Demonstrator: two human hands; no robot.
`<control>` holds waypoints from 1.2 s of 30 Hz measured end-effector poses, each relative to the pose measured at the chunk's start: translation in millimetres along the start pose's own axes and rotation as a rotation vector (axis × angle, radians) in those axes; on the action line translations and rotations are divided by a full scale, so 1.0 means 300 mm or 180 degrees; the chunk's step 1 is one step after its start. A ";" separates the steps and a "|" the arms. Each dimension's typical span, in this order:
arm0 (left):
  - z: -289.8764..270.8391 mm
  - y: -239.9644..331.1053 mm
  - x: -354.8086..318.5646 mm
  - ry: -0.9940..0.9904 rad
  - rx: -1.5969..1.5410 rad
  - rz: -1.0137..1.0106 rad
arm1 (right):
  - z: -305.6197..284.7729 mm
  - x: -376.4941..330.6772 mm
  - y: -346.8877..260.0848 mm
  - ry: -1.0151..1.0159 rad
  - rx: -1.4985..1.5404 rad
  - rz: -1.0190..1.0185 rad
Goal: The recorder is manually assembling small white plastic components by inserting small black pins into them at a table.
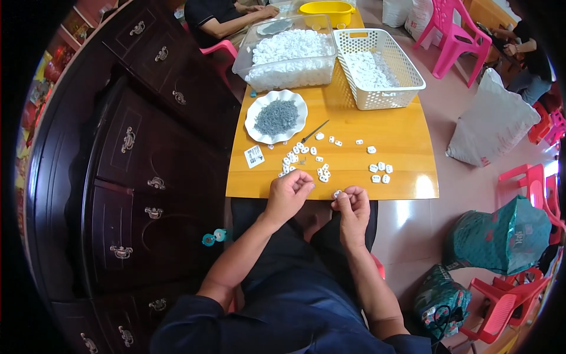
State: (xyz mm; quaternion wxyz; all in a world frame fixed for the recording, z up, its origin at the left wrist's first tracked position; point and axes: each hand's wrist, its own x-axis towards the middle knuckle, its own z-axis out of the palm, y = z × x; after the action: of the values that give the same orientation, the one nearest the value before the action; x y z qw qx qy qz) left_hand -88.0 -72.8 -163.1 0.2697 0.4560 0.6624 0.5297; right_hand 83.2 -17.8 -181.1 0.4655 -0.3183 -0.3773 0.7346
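Observation:
Near the front edge of the wooden table (pixel 407 135), my right hand (pixel 354 215) pinches a small white plastic piece with dark holes (pixel 336 193). To its left, my left hand (pixel 289 194) has thumb and forefinger pressed together; whatever is between them is too small to make out. Similar white pieces (pixel 293 156) lie clustered just beyond my left hand. Another small group of white pieces (pixel 381 172) sits beyond my right hand. A thin dark pointed tool (pixel 316 131) lies behind the cluster. Farther left, a scalloped white plate (pixel 252 125) bears a heap of tiny grey parts (pixel 276 117).
A clear bin (pixel 240 66) full of white pieces and a white perforated basket (pixel 386 98) stand at the far side, before a yellow tub (pixel 326 8). A dark cabinet (pixel 171 218) borders the left. Right are a white sack (pixel 489 124), green bags (pixel 501 236) and pink chairs (pixel 451 44).

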 end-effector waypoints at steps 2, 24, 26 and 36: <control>-0.001 0.008 0.030 0.0233 0.1150 0.0630 | -0.005 0.003 0.001 0.0065 0.0162 0.0084; 0.055 0.044 0.059 -0.0145 0.1979 0.0797 | -0.026 0.021 0.017 0.0165 0.0373 0.0310; 0.065 0.038 0.056 -0.0123 0.2043 0.0843 | -0.027 0.018 0.021 0.0140 0.0363 0.0294; 0.076 0.023 0.054 -0.0133 0.1779 0.0728 | -0.022 0.013 0.014 0.0139 0.0278 0.0273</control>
State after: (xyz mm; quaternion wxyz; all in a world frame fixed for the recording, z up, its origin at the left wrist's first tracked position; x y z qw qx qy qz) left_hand -73.8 -47.9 -161.1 0.0859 0.5950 0.7211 0.3443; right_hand 85.4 -13.7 -188.6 0.4552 -0.3295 -0.3206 0.7625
